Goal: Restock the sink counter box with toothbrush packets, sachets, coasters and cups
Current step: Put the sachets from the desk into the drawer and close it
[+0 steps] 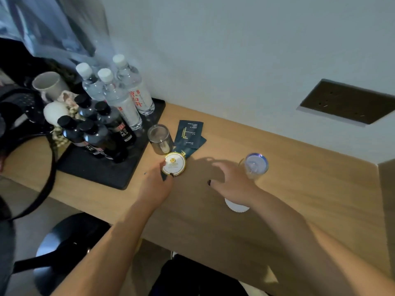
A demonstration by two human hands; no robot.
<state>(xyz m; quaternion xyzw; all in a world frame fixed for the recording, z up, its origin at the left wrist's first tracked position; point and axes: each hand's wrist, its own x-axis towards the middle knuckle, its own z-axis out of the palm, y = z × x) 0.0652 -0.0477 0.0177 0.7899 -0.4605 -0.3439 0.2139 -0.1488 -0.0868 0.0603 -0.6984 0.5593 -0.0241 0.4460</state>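
Note:
My left hand (156,184) pinches a round white coaster (174,163) with a gold rim, just above the wooden counter (299,189). Dark blue sachets (189,134) lie beyond the coaster, partly under it. A clear glass cup (160,138) stands to the left of the sachets. My right hand (230,180) hovers with loosely spread fingers beside a second glass cup (255,165); whether it touches the cup I cannot tell. Another white coaster (236,207) shows partly from under my right wrist.
A black tray (102,169) at the left holds several clear and dark bottles (119,99). A white mug (50,84) stands behind them. A dark socket panel (346,102) sits in the wall at the right. A black stool (70,240) is below the counter edge.

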